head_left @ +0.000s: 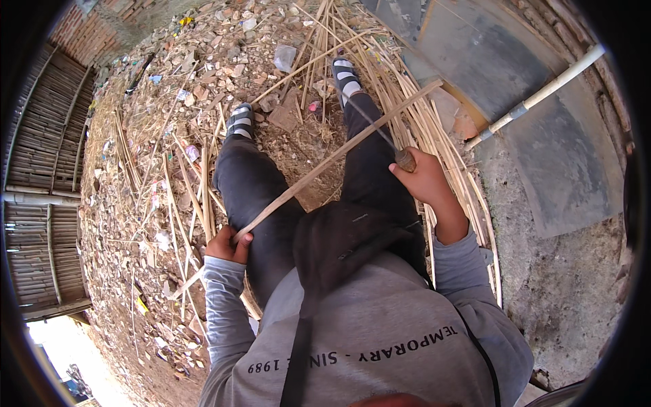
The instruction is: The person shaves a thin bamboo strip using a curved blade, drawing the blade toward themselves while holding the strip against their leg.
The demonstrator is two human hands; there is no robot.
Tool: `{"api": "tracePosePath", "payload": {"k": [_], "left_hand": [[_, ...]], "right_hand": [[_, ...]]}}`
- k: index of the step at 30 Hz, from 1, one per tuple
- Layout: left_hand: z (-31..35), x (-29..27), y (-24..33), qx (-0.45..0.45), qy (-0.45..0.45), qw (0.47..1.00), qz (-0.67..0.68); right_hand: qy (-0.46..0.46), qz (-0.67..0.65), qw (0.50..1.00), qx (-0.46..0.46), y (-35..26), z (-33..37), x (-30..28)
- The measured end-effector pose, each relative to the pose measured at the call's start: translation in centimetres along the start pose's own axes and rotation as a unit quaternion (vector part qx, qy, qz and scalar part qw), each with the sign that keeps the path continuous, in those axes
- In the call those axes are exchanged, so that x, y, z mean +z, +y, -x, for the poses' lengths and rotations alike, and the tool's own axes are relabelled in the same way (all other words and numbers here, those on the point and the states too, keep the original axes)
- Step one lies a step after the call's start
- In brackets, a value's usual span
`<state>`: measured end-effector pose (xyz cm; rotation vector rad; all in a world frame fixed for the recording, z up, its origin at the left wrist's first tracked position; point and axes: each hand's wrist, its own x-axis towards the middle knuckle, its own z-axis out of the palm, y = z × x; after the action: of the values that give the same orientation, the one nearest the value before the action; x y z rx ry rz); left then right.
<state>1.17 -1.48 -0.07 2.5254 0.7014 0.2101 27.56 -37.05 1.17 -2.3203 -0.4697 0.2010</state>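
My left hand [229, 245] is closed around the lower part of a long, flat bamboo strip [319, 169]. The strip slants across my thighs, up and to the right, and its far end passes beyond my right leg. Closed on a rounded wooden handle, my right hand [424, 178] holds a long knife [369, 122]. Its thin blade is seen nearly edge-on and points up and left over my right shin. The blade crosses the strip in the picture; whether they touch, I cannot tell.
Many pale bamboo strips [468, 203] lie along my right side, and others [203, 183] lie beside my left leg. Rubble and litter [163, 224] cover the ground. A grey slab [563, 169] and a pale pole [542, 95] are at right, and a bamboo wall [47, 129] stands at left.
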Motion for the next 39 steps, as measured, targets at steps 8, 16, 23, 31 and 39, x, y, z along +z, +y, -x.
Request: {"api": "tracePosePath", "payload": {"k": [8,16,23,31,39], "left_hand": [[-0.1,0.4,-0.6,0.021,0.012,1.000,-0.003],[0.0,0.0,0.1,0.003,-0.002,1.000,0.006],[-0.1,0.1,-0.4,0.016,0.004,1.000,-0.008],[0.0,0.5,-0.7,0.021,0.013,1.000,-0.018],[-0.2,-0.2,-0.2,0.013,-0.003,1.000,-0.003]], "right_hand": [[-0.047,0.047,0.998,-0.022,-1.5,1.1,0.1],[-0.023,-0.006,0.999,0.025,-0.5,0.9,-0.2],[-0.069,0.009,0.997,-0.017,-1.0,1.6,0.5],[-0.002,0.005,1.000,-0.015,-0.3,1.1,0.6],[-0.059,0.005,0.998,0.010,0.0,1.7,-0.5]]}}
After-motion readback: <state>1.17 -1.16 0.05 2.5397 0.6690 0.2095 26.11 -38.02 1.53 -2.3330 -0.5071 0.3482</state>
